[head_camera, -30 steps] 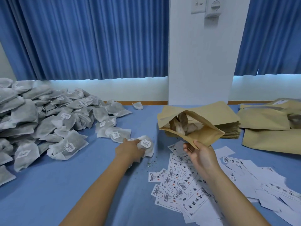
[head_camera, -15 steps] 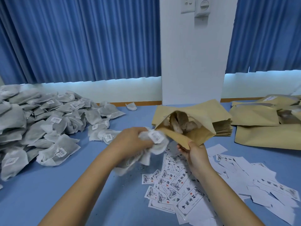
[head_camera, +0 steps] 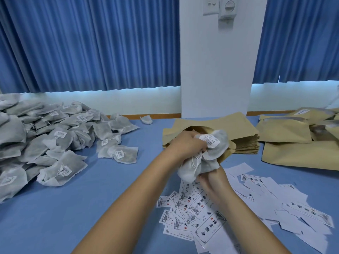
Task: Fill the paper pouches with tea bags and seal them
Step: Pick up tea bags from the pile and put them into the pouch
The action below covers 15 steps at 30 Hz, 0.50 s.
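Over at twelve o'clock on the blue desk (head_camera: pixel 91 208), just short of the white pillar, the handful has reached the bag. A second ago the left hand (head_camera: pixel 187 143) was down on the cloth near the nine o'clock heap, gathering; half a second ago it was crossing over. Now its grip is clamped on a crumpled bundle of tea bags (head_camera: pixel 211 154), the top one's barcode tag facing up, and that bundle sits right at the mouth of the open paper pouch (head_camera: pixel 227 153).

The right hand (head_camera: pixel 212 182) has stayed at six o'clock of the pouch. Its grip looks pinched on the lower lip, though the hanging bags hide part of the fingers.

My read is that the carry is finished and the stuffing is beginning. Part of the bundle droops outside the lip at six o'clock, so it needs tucking in before any sealing.

Plenty remains: the loose pile of tea bags (head_camera: pixel 45 140) fills nine to ten o'clock, the stack of empty pouches (head_camera: pixel 244 138) lies behind, filled pouches (head_camera: pixel 293 129) wait at two o'clock, and printed labels (head_camera: pixel 192 213) scatter at five o'clock.
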Available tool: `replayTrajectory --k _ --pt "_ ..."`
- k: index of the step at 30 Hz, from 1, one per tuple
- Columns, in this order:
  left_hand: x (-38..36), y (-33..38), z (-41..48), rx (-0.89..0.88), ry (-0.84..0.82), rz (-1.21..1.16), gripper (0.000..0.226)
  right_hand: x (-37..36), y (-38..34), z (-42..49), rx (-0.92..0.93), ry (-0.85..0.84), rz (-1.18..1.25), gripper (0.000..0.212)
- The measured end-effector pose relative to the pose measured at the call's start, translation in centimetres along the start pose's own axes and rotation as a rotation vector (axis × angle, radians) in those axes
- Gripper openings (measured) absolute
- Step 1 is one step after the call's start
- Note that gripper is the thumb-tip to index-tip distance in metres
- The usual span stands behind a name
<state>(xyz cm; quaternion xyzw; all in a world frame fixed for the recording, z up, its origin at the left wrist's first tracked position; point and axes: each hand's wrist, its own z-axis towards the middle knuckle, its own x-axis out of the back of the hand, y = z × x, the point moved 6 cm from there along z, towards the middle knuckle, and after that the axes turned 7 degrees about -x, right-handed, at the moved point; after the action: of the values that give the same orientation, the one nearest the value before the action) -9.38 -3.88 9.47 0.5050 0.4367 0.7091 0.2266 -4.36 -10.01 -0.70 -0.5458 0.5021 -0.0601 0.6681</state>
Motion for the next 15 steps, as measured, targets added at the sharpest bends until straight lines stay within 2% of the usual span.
replayTrajectory --k 5,9,12,14,15 --pt "0.7 1.8 1.1 -0.197 0.150 0.302 0.012 0.2 -0.5 0.0 0.069 -0.005 -0.047 0.021" --pt "-0.2 1.7 1.9 -0.309 0.037 0.593 0.017 -0.1 -0.1 -0.2 0.013 -0.021 0.093 0.019" --pt "-0.4 0.4 3.2 -0.192 0.007 0.813 0.014 -0.4 0.5 -0.3 -0.051 -0.073 0.159 0.025" --pt "0.3 -0.4 3.9 0.019 0.026 0.905 0.018 -1.0 0.5 -0.5 0.013 -0.111 -0.029 0.029" --pt "0.7 -0.8 4.2 0.067 0.030 0.993 0.024 -1.4 0.5 -0.7 0.057 -0.140 -0.129 0.029"
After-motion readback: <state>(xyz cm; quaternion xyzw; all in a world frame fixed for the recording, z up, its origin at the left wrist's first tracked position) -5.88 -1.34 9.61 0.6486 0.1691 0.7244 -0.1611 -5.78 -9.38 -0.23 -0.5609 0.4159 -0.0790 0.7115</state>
